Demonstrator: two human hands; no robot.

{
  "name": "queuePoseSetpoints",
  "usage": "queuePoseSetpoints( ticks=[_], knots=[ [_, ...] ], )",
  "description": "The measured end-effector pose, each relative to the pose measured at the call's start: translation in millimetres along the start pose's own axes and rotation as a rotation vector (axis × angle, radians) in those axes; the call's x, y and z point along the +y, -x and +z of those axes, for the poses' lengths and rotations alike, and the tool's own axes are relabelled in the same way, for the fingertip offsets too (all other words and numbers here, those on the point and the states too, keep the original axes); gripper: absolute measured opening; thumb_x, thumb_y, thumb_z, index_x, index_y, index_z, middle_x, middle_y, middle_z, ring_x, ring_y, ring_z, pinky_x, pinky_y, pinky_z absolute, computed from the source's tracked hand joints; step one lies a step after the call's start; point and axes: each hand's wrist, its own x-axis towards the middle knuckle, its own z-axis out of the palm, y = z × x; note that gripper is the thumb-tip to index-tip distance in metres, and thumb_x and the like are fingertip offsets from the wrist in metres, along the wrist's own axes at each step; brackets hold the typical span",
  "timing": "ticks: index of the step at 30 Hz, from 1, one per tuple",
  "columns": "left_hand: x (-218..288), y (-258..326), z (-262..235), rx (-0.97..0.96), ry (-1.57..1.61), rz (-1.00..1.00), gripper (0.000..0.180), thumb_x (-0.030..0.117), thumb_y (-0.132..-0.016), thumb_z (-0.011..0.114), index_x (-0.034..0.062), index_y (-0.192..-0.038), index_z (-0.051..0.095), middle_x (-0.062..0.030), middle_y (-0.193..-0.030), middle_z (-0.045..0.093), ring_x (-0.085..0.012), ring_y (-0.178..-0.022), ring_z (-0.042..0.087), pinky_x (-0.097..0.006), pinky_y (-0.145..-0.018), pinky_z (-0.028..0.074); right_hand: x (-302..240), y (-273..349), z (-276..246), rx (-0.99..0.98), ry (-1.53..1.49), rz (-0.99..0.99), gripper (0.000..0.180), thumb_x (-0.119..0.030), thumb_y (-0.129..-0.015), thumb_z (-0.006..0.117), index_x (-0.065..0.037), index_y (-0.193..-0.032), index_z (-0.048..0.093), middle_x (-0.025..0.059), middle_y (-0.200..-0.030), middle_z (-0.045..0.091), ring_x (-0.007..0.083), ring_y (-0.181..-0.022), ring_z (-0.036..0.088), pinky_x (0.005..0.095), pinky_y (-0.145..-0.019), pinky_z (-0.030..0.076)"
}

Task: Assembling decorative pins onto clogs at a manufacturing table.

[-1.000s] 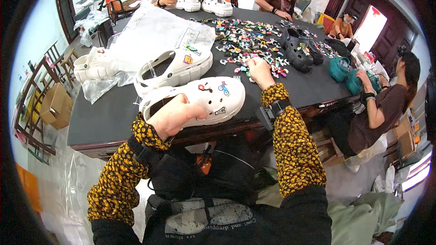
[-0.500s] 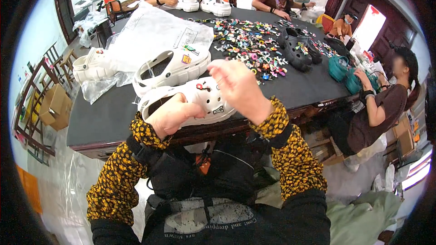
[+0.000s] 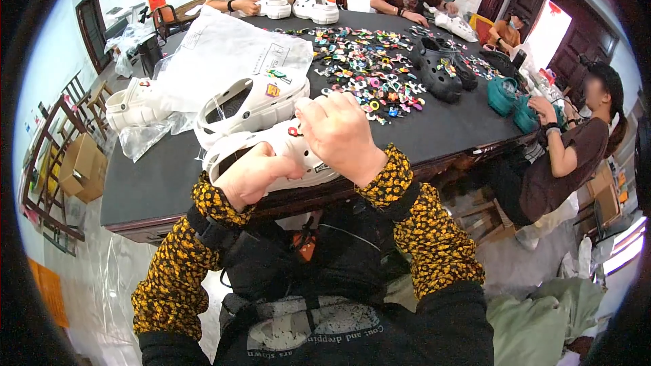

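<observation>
A white clog [image 3: 278, 135] lies tilted at the table's near edge, with a red charm and a dark one on its upper. My left hand [image 3: 258, 175] grips its side, thumb pressed on the upper. Over the toe part, my right hand [image 3: 342, 137] is closed with fingers curled; whatever they pinch is hidden. Just behind lies a second white clog [image 3: 288, 103], bearing a yellow-and-purple charm [image 3: 272, 90] and a green one near its toe.
Loose colourful charms [image 3: 369, 71] cover the middle of the dark table [image 3: 163, 183]. A clear plastic bag [image 3: 224, 47] and another white clog [image 3: 132, 106] lie left. Dark clogs [image 3: 437, 74] and teal clogs [image 3: 502, 95] stand right. Several people sit around the table.
My right hand has drawn in left and down onto the clog's upper, its fingers curling closed. My left hand keeps its grip. The whole view has shifted slightly.
</observation>
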Motion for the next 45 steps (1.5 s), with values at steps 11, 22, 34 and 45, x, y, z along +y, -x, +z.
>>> queuePoseSetpoints(
  ticks=[11, 22, 34, 45],
  knots=[
    [-2, 5, -2, -0.066, 0.150, 0.037, 0.037, -0.004, -0.067, 0.061, 0.0030, -0.104, 0.062, -0.0033, -0.090, 0.065, -0.0153, -0.080, 0.060, -0.029, -0.075, 0.048, -7, 4, -5, 0.027, -0.042, -0.067, 0.019, -0.011, -0.077, 0.062, -0.002, -0.093, 0.057, 0.0064, -0.073, 0.053, 0.0230, -0.066, 0.052, 0.0358, -0.063, 0.041],
    [3, 2, -3, -0.065, 0.179, -0.049, 0.037, -0.008, -0.064, 0.059, 0.0008, -0.100, 0.063, -0.0061, -0.088, 0.066, -0.0179, -0.079, 0.062, -0.031, -0.073, 0.050, -1, 9, -4, 0.055, -0.035, -0.163, 0.030, -0.014, -0.075, 0.058, 0.002, -0.100, 0.057, 0.0059, -0.072, 0.049, 0.0219, -0.065, 0.049, 0.0355, -0.063, 0.041],
    [4, -5, -4, -0.079, 0.111, 0.002, 0.026, -0.005, -0.068, 0.058, 0.0032, -0.093, 0.063, -0.0035, -0.083, 0.065, -0.0127, -0.074, 0.057, -0.026, -0.068, 0.043, 1, 11, -5, 0.075, -0.122, -0.159, 0.020, -0.010, -0.079, 0.061, -0.001, -0.097, 0.059, 0.0078, -0.078, 0.056, 0.0239, -0.065, 0.053, 0.0374, -0.061, 0.043],
    [2, 0, -1, 0.040, 0.139, -0.040, 0.017, 0.000, -0.070, 0.060, 0.0010, -0.087, 0.064, -0.0021, -0.078, 0.063, -0.0114, -0.073, 0.055, -0.024, -0.068, 0.042, 104, 47, 33, 0.004, -0.396, 0.861, 0.022, -0.018, -0.092, 0.050, -0.002, -0.090, 0.066, 0.0127, -0.071, 0.065, 0.0223, -0.062, 0.063, 0.0339, -0.060, 0.048]
  ],
)
